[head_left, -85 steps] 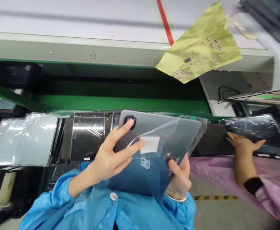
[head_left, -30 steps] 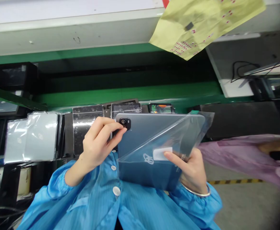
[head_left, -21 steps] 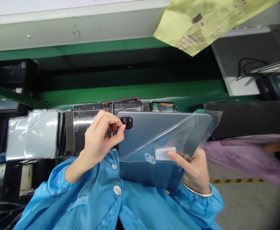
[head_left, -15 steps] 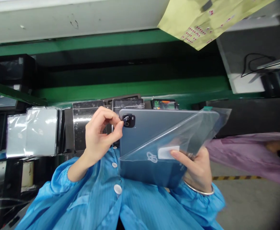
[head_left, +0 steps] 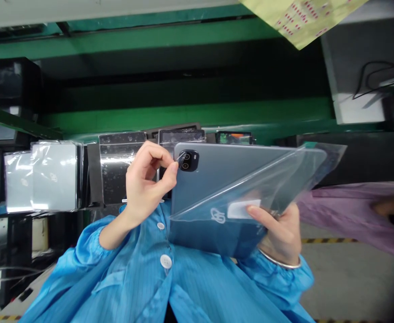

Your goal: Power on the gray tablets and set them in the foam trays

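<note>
A dark grey tablet [head_left: 237, 168] lies tilted in front of my chest, its back facing up with a black camera bump [head_left: 188, 160] near one corner. A clear plastic sleeve [head_left: 277, 184] with a white label [head_left: 244, 209] is folded back over its lower part. My left hand [head_left: 146, 179] pinches a thin clear film at the camera bump between thumb and fingers. My right hand [head_left: 279, 233], wearing a silver bangle, grips the tablet's lower right edge, its thumb lying over the sleeve.
Stacks of plastic-wrapped tablets [head_left: 54, 176] stand on a dark rack left of and behind the hands, beyond them a green-edged bench [head_left: 183, 116]. Yellow paper [head_left: 301, 18] hangs above right. A co-worker's lilac sleeve [head_left: 348, 202] lies at right, above a grey floor [head_left: 338, 278].
My left fingertips have closed in on the camera bump and lifted the film's edge. The tablet has shifted slightly up and right in view, and the sleeve stays folded back.
</note>
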`<action>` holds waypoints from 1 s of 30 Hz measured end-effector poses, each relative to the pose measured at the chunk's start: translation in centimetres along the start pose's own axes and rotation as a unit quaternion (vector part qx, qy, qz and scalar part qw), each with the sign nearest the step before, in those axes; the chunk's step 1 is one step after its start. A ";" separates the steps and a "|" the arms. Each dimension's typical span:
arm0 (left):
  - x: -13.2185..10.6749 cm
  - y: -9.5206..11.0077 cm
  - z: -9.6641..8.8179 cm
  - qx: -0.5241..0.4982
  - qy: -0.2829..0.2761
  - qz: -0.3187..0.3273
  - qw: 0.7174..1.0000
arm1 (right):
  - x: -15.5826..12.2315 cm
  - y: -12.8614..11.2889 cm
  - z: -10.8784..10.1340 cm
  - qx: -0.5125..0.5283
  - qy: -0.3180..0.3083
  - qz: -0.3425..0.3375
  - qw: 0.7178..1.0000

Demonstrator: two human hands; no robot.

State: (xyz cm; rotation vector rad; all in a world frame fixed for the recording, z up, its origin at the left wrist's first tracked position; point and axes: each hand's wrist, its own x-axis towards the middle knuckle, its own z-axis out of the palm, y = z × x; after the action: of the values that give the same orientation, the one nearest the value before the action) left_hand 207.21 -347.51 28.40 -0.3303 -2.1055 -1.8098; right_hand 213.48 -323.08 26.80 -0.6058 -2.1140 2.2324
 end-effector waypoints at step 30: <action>1.3 0.4 0.7 0.078 -0.030 -0.019 0.996 | -0.4 1.2 -0.7 0.020 0.026 -0.007 0.999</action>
State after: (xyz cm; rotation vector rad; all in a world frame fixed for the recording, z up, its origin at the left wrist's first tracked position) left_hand 206.09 -346.84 29.20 -0.3099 -2.2926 -1.6636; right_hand 214.33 -322.65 25.70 -0.6379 -2.0370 2.2199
